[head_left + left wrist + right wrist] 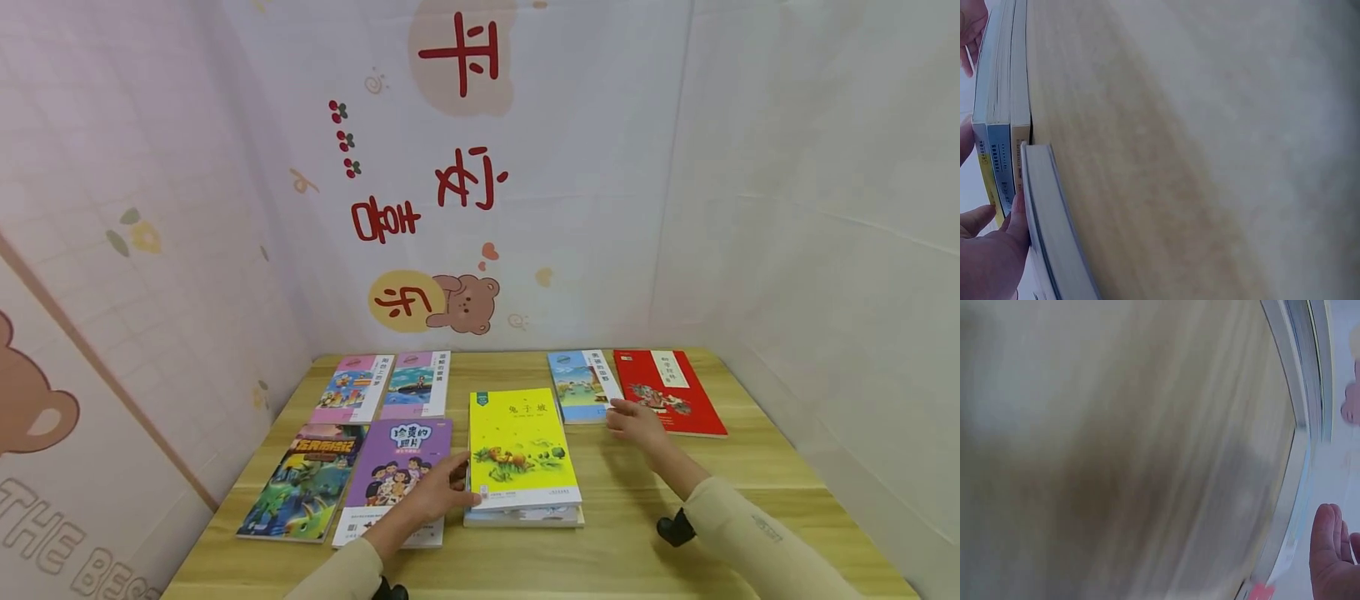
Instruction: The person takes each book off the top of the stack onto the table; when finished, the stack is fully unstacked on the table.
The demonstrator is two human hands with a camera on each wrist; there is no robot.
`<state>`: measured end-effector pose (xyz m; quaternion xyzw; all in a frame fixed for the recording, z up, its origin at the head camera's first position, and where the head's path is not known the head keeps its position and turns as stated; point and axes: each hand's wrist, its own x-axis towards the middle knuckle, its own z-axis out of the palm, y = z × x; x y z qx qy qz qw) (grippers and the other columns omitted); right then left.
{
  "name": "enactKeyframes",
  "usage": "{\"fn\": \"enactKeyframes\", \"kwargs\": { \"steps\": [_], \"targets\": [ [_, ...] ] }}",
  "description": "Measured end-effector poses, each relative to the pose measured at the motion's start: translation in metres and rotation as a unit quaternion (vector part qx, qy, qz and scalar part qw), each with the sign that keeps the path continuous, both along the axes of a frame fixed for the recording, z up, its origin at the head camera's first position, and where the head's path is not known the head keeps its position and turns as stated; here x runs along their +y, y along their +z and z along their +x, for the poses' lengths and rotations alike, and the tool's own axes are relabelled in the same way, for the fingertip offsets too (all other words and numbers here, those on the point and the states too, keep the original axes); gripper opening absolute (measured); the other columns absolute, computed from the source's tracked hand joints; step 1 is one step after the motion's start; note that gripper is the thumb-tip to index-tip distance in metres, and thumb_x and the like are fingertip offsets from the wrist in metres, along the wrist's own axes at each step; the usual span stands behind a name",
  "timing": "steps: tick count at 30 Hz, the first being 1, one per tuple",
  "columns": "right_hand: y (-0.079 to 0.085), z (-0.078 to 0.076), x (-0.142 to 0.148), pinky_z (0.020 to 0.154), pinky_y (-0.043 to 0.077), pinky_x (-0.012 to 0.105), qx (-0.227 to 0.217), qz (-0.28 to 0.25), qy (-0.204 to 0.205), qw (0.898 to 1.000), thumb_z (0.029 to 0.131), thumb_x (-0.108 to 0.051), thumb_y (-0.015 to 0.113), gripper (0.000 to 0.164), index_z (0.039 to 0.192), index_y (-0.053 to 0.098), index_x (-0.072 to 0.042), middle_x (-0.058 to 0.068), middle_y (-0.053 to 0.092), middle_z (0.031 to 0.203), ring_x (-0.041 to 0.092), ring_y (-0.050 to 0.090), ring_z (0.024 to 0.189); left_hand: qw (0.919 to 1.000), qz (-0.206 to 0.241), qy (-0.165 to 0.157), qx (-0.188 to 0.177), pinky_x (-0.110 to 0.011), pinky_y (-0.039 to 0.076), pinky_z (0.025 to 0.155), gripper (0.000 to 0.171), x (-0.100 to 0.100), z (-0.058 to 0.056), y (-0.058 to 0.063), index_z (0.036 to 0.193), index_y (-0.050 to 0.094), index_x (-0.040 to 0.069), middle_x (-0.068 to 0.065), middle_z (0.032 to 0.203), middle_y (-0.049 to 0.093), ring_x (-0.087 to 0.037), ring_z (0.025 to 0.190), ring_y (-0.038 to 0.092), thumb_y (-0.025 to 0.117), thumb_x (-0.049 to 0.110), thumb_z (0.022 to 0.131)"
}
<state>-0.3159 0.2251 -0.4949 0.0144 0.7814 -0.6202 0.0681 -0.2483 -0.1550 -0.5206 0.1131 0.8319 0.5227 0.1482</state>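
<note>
A stack of books stands mid-table, with a yellow book [521, 442] on top. In the left wrist view, a blue spine [1002, 156] and a tan spine [1020, 140] show below the yellow one [988, 175]. My left hand [442, 487] rests against the stack's left side, its fingers touching the spines and the thumb at the near corner. The right hand [637, 423] hovers near the lower right corner of a blue-covered book [581, 387], holding nothing, its fingers extended in the right wrist view. A red book [667, 392] lies just right of it.
Left of the stack lie a purple book [405, 462] and a dinosaur-covered book [303, 479]. Behind them are two pink-and-white books, one left [352, 388] and one right [416, 383]. Printed cloth walls [585, 167] border the wooden table [675, 550].
</note>
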Motion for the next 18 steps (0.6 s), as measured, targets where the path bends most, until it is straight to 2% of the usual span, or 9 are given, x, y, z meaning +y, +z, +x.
{"fn": "enactKeyframes", "kwargs": {
  "steps": [3,7,13,18],
  "targets": [
    [-0.004,0.010,-0.017,0.099,0.048,0.048,-0.020,-0.014,0.005,1.000,0.103,-0.011,0.051,0.054,0.148,0.032,0.013,0.036,0.040,0.144,0.047,0.049,0.127,1.0000,-0.002,-0.003,0.006,-0.051,0.043,0.104,0.085,-0.001,0.000,-0.001,0.152,0.033,0.000,-0.020,0.146,0.046,-0.037,0.129,0.048,0.080,0.018,0.085],
    [-0.011,0.023,-0.037,0.096,0.050,0.047,-0.042,-0.004,0.011,0.999,0.102,-0.011,0.054,0.052,0.146,0.038,0.011,0.032,0.046,0.141,0.044,0.054,0.122,1.0000,0.000,-0.006,0.007,-0.052,0.043,0.103,0.084,0.000,0.000,0.000,0.153,0.033,-0.001,-0.020,0.146,0.046,-0.037,0.129,0.048,0.080,0.016,0.085],
    [-0.021,0.037,-0.058,0.089,0.055,0.044,-0.054,0.027,0.010,0.998,0.098,-0.012,0.060,0.051,0.141,0.045,0.011,0.026,0.058,0.127,0.032,0.064,0.104,0.9999,-0.009,0.003,-0.005,-0.053,0.044,0.102,0.085,0.000,0.000,0.003,0.153,0.034,0.001,-0.022,0.144,0.047,-0.037,0.128,0.049,0.081,0.017,0.084],
    [-0.029,0.043,-0.064,0.085,0.057,0.039,-0.058,0.052,0.007,0.997,0.095,-0.015,0.066,0.055,0.141,0.047,0.010,0.019,0.064,0.117,0.024,0.064,0.091,1.0000,-0.004,-0.005,-0.006,-0.052,0.044,0.102,0.085,0.000,0.000,0.003,0.153,0.032,0.001,-0.022,0.142,0.048,-0.037,0.127,0.050,0.080,0.017,0.085]
  ]
}}
